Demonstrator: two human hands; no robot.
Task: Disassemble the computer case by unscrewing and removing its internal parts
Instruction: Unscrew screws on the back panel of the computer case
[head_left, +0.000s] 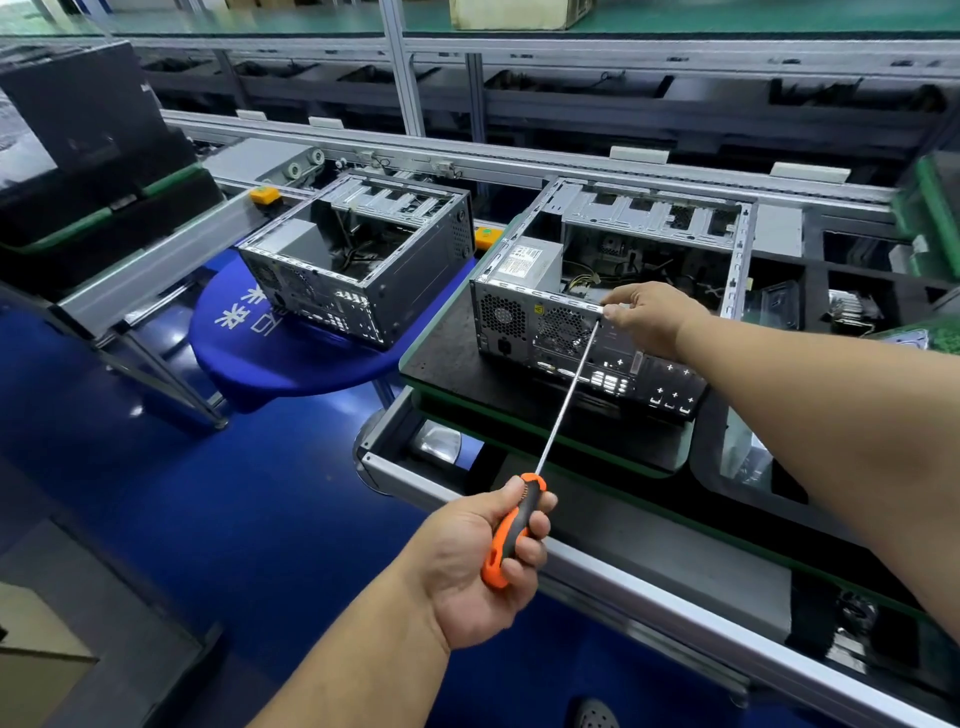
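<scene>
at case rear edge, screwdriver tip

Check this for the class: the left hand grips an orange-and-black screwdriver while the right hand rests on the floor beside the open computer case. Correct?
Not quite. The head view shows the right hand on the computer case's top rear edge, at the screwdriver tip. The left hand does grip it.

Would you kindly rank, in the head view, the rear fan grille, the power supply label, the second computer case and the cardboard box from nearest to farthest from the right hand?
From the right hand:
1. Rear fan grille, just to its left on the case's back panel.
2. Power supply label, up and left, inside the case.
3. Second computer case, farther left on the blue stand.
4. Cardboard box, on the top shelf.
</scene>
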